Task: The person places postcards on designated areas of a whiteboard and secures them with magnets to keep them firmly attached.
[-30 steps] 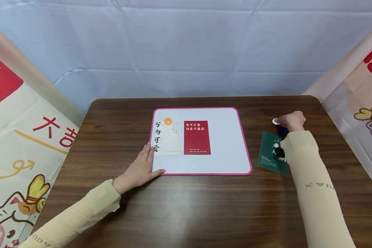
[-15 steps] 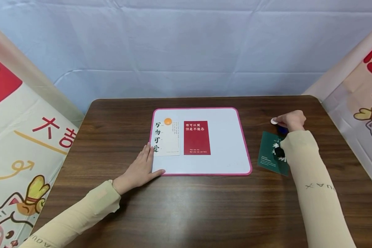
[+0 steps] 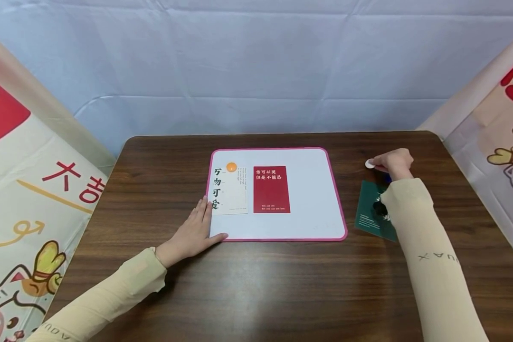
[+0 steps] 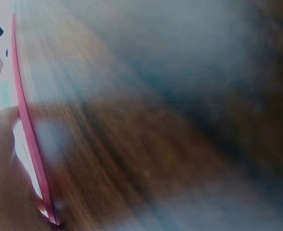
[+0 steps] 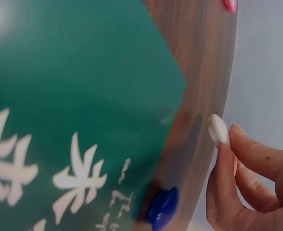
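Between thumb and fingers, my right hand (image 3: pixel 396 162) pinches a white round magnet (image 3: pixel 369 164); the right wrist view shows the magnet (image 5: pixel 219 129) on edge at the fingertips. Below that hand lies a green card (image 3: pixel 369 213) with white lettering, partly hidden by the sleeve. A blue magnet (image 5: pixel 164 208) sits beside the card. My left hand (image 3: pixel 190 235) rests with straight fingers along the left edge and lower left corner of a pink-rimmed whiteboard (image 3: pixel 314 190). On the board are a white card (image 3: pixel 232 194) under an orange magnet (image 3: pixel 232 167), and a red card (image 3: pixel 271 190).
The board and green card lie on a dark wooden table (image 3: pixel 256 285). A black round piece (image 3: pixel 379 208), partly behind the right sleeve, appears over the green card. A pale cloth (image 3: pixel 256 71) hangs behind the table, with printed cloths (image 3: pixel 21 199) at the sides.
My right hand has moved slightly left and up with the white magnet, drawing away from the blue one. My left hand and the whiteboard have stayed in place.
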Available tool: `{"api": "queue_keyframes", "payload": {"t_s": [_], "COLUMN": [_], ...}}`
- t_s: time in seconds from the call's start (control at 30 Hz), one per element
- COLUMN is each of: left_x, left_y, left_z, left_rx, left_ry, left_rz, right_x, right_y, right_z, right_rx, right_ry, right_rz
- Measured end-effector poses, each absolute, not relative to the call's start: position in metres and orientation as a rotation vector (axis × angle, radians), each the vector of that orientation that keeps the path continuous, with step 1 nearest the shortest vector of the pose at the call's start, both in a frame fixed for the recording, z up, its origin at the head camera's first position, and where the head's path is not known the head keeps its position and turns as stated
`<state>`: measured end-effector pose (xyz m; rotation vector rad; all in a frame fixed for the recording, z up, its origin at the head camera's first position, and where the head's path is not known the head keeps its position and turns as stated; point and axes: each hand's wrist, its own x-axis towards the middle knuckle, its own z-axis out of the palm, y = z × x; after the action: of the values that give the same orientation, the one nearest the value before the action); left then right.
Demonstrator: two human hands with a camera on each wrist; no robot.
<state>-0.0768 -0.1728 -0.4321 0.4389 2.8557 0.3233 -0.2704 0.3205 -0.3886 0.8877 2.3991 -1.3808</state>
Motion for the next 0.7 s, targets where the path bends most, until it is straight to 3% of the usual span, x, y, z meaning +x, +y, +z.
{"api": "queue_keyframes", "payload": {"t_s": [0.27,0.7], "left_x": [-0.077,-0.077], "left_y": [-0.173,-0.173], "left_z": [-0.432,-0.435], "left_rx": [0.433,0.427], "left_ry": [2.852,2.848], "left_rz": [0.321,0.328], "right_x": [-0.274,-0.268], "right_y": [0.307,0.277], "right_z": [-0.383,-0.374], "right_rx": [0.826,0.629], "right_ry": [2.465,2.455], "right_rz": [-1.304,-1.583]}}
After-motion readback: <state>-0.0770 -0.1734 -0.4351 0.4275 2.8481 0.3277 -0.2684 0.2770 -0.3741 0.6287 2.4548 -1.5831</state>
